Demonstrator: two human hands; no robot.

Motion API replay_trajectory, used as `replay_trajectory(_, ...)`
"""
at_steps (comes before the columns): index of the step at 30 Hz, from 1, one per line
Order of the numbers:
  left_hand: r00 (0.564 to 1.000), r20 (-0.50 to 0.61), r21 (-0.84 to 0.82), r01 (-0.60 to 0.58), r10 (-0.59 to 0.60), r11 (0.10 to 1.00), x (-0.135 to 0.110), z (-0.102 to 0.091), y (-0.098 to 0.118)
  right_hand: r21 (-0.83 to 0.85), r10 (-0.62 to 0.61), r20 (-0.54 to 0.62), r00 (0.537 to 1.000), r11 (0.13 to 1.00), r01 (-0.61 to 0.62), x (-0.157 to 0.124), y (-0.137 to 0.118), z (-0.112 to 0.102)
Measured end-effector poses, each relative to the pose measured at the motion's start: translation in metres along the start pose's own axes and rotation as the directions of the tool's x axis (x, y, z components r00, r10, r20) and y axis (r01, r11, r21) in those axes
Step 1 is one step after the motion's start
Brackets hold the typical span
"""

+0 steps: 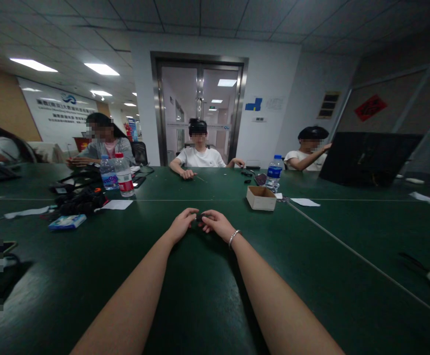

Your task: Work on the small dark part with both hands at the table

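Observation:
Both my arms reach forward over the green table [196, 305]. Between my fingertips is a small dark object [200, 217], too small to name. My right hand [217, 224], with a silver bangle [234, 239] at its wrist, pinches this object from the right. From the other side my left hand [182, 223] comes up to it, thumb and fingers curled at its edge. Whether the left fingers grip it or only touch it is hard to see.
An open cardboard box [261, 199] stands ahead right, beside a blue-labelled water bottle [274, 173]. Left are two bottles, black gear [80, 201] and a blue packet [67, 222]. A black monitor [370, 158] is far right. Several people sit across the table.

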State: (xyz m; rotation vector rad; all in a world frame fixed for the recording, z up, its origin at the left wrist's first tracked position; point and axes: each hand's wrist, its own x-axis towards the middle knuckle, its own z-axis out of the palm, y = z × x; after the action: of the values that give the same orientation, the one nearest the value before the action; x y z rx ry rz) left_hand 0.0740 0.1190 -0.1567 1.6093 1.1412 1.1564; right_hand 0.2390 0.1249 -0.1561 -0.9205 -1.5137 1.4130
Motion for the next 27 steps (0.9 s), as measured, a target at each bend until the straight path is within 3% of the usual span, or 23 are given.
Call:
replay_trajectory(11, 0.998, 0.053, 0.027, -0.024, 0.022, 0.999, 0.0012, -0.0010, -0.0055, -0.003, 0.011, 0.014, 1.000, 1.000, -0.011, 0.0001, -0.0012, -0.0005)
replay_trajectory(27, 0.998, 0.016, 0.040, -0.064, 0.063, 0.997, 0.0000, 0.0007, -0.0049, 0.017, 0.008, 0.007, 1.000, 1.000, -0.008, 0.0024, 0.0030, -0.0024)
